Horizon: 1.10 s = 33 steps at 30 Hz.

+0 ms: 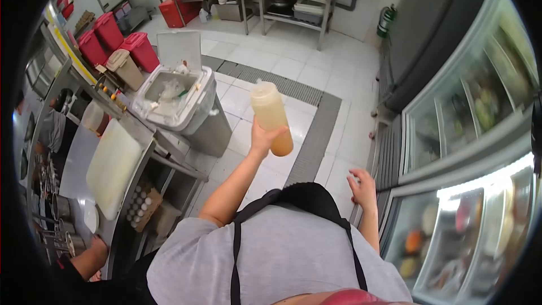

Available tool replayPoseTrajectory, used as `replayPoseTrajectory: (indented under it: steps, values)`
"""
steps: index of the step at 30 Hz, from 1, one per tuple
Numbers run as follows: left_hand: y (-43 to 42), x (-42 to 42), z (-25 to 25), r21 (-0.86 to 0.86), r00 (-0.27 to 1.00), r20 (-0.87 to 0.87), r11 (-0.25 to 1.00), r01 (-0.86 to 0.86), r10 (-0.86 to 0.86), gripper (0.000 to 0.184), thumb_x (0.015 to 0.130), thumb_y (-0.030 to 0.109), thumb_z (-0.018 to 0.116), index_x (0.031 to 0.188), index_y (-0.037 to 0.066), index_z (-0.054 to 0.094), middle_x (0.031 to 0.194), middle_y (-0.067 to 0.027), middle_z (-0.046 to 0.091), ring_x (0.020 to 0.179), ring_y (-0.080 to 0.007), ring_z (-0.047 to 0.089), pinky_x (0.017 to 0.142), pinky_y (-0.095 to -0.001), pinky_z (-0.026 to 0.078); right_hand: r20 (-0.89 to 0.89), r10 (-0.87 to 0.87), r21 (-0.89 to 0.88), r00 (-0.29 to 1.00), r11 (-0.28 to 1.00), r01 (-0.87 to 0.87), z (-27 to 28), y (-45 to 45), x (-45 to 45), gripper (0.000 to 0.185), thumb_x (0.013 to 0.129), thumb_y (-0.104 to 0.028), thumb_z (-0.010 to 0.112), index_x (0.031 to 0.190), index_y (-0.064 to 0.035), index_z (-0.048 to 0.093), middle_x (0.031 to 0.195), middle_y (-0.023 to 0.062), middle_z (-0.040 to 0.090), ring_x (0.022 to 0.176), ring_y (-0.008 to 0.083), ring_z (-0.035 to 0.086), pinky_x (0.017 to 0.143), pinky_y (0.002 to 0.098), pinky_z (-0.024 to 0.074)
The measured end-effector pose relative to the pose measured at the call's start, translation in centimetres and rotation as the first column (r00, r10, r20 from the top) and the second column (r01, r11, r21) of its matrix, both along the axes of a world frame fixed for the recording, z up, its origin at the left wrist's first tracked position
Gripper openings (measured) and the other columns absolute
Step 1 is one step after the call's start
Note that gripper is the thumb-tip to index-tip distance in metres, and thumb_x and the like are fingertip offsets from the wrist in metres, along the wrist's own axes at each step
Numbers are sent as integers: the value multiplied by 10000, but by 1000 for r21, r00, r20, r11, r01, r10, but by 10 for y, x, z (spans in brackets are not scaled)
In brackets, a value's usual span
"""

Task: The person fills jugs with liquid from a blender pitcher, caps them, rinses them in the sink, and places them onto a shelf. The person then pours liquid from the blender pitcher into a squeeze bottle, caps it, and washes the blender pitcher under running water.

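Observation:
My left hand (265,135) is wrapped round a translucent plastic squeeze bottle (269,107), held out in front of me above the tiled floor. Amber liquid fills its lower part, and the upper part looks pale and cloudy. The bottle leans a little, its capped end pointing away from me. My right hand (363,186) hangs at my right side with nothing in it, fingers loosely bent and apart. Nearest to that hand is the glass-fronted fridge (395,192), with food behind its panes.
A grey bin (212,130) with its lid raised stands ahead to the left. Beside it is a counter with a white cutting board (116,161) and egg trays (142,206) below. Another person's hand (99,248) rests there. A floor drain grate (316,135) crosses the tiles. Metal shelves (293,20) stand behind.

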<state>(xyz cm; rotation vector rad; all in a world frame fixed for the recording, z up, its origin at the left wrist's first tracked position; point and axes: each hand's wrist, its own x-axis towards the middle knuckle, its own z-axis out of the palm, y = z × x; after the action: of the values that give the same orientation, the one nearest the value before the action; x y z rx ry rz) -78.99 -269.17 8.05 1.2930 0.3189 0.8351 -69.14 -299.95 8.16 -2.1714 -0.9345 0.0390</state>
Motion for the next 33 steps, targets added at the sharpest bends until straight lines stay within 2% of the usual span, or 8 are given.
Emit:
replayPoseTrajectory:
  steps: [6,11,17,19,21,26,29,33]
  values:
    - [102,165,23,71,1000,-19,997,-12,13,588,579,68,754,1048,41,400,961,-67,525,877,-154,518,770,-310,441,-212,-177,33,961,982,188,-17,87,182,180,708,-101,633,866,-22,604,860,121,594,778,242,578,644,314,461]
    - [208,271,-1,-3,995,8,995,-101,101,580,593,78,748,1058,39,403,965,-61,530,890,-164,523,777,-309,441,-55,216,80,975,974,-211,-16,271,339,182,727,-98,619,884,-7,606,837,112,591,761,185,582,629,281,484]
    - [370,309,0,-20,923,-43,923,-383,382,577,591,57,746,1058,34,407,967,-79,540,881,-166,541,759,-310,455,-113,744,-17,658,661,-750,40,549,418,273,736,-217,631,940,-39,599,896,127,594,827,251,571,734,325,459]
    - [429,323,-2,23,863,-59,865,-502,502,593,576,79,760,1048,30,404,964,-85,541,867,-167,546,741,-310,462,-290,765,201,575,636,-745,43,635,419,414,727,-250,651,1076,-59,538,1011,119,564,919,226,547,773,317,445]
    - [480,336,7,348,766,-141,756,-555,627,621,555,108,777,1041,28,398,957,-90,541,859,-177,549,738,-309,462,-310,853,344,421,513,-787,44,716,412,740,662,-273,718,1267,-84,336,1140,124,486,1031,225,484,823,324,424]
    - [621,411,34,58,889,-68,891,-450,453,656,559,174,785,1058,24,387,991,-98,523,890,-193,536,750,-308,454,-162,879,486,449,467,-739,24,876,426,1073,560,-249,792,1336,-59,76,1214,152,407,1103,245,425,878,340,394]
    - [703,449,35,-258,995,74,965,-39,60,725,693,249,670,1245,11,265,1207,-132,379,1146,-204,347,961,-339,279,-339,826,600,450,558,-573,25,960,473,1020,556,-207,793,1317,-25,139,1196,143,429,1081,229,446,871,327,400]
    - [861,490,57,141,994,106,989,-51,36,983,704,250,602,1337,61,-126,1413,-137,-60,1307,-226,-28,1042,-340,36,-335,816,567,472,574,-591,18,1085,540,819,569,-185,774,1236,-24,328,1120,121,495,1043,177,472,863,317,400]
